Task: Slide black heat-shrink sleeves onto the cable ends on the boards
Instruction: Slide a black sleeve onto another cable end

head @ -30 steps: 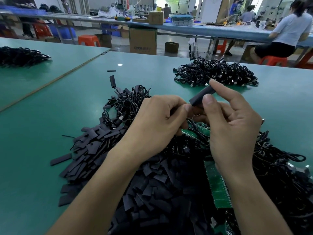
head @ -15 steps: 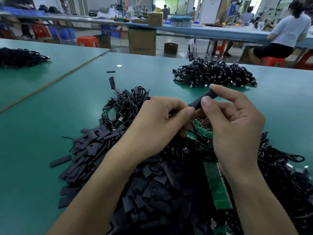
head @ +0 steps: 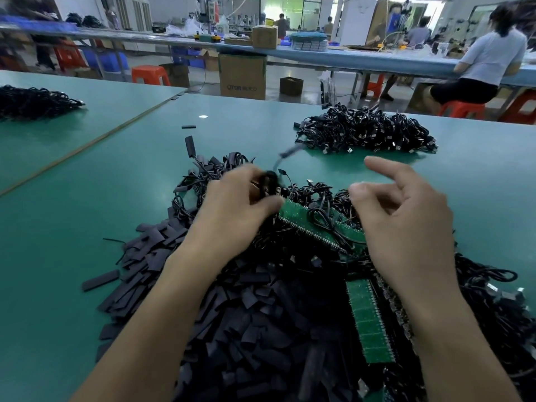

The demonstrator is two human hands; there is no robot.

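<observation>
L hand (head: 232,210) is seen curled round a black cable (head: 269,181) at the far edge of the near heap. The grip is blurred, so how many fingers are on it can't be told. From there a thin lead is seen going up & away to a blurred dark cable end (head: 290,153), just above the table (head: 87,213). Whether a sleeve is on it can't be told. R hand (head: 406,216) is held loose w/ nothing in it, pointer finger out, above the tangle.

Btw the 2 hands a green board (head: 298,214) is laid at a slant, and black leads are looped over it, so much of it is hidden. A 2nd board (head: 368,323) is laid nearer, just beside the R wrist, its right edge tucked under a tangle of cables (head: 493,300).

Loose black sleeves (head: 232,314) are piled flat in a big heap under & around the L arm, and part of the heap is covered by that arm. One sleeve (head: 190,145) is stuck up at the heap's far side. One more (head: 188,127) is laid alone further out.

A 2nd pile of cables (head: 365,132) is set well apart, far right on the table. A 3rd pile (head: 34,101) is on the next table to the left. Behind are seen a cardboard box (head: 242,75), an orange stool (head: 150,75) & a person (head: 493,56) sat at a long bench.
</observation>
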